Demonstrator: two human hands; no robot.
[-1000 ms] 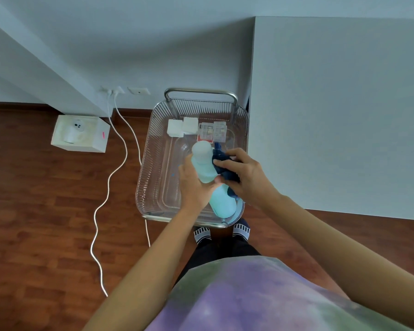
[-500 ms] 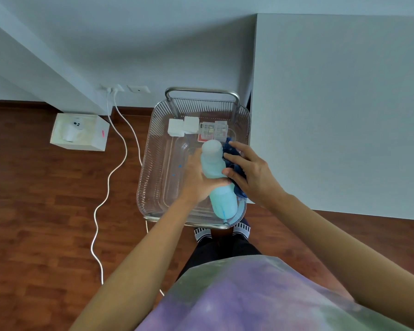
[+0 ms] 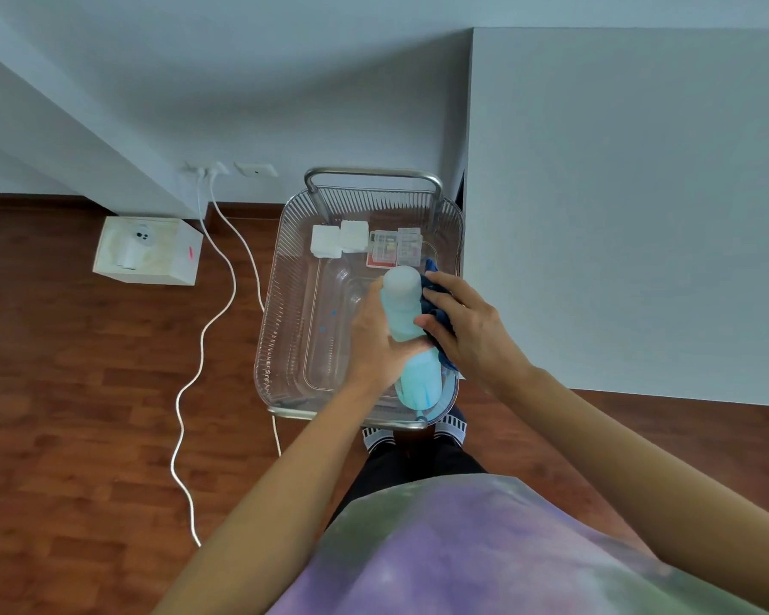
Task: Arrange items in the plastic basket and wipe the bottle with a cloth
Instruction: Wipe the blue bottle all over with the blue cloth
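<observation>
Head view. The left hand point(image 3: 380, 344) wraps around the middle of the bottle point(image 3: 402, 304), fingers curled behind the body and the thumb across its near side. The bottle is pale turquoise with a frosted cap end; it is held tilted above the plastic basket point(image 3: 285, 277), cap pointing away from the person and base point(image 3: 420, 386) over the basket's near right corner.

The right hand point(image 3: 471, 332) presses the cloth point(image 3: 436, 310) (dark blue, mostly hidden under the palm) against the right side of the bottle. Its fingers are bent around the cloth, with the thumb tip touching the bottle wall. A fold of cloth projects past the fingertips near the cap, and another fold hangs below the palm beside the base.

The plastic basket is clear and ribbed. It sits on a metal frame with a handle point(image 3: 374, 174) at the far end. Along the far wall inside the basket lie two white square packets point(image 3: 339, 239), touching one another, and just to their right two small clear cases point(image 3: 396, 246) with a red item beneath them.

On the wooden floor point(image 3: 85, 392) to the left stands a white box point(image 3: 147, 250). Two white cables point(image 3: 205, 330) run from the wall sockets point(image 3: 205, 170) across the floor. The person's striped socks point(image 3: 376, 437) show below the basket's near edge.
</observation>
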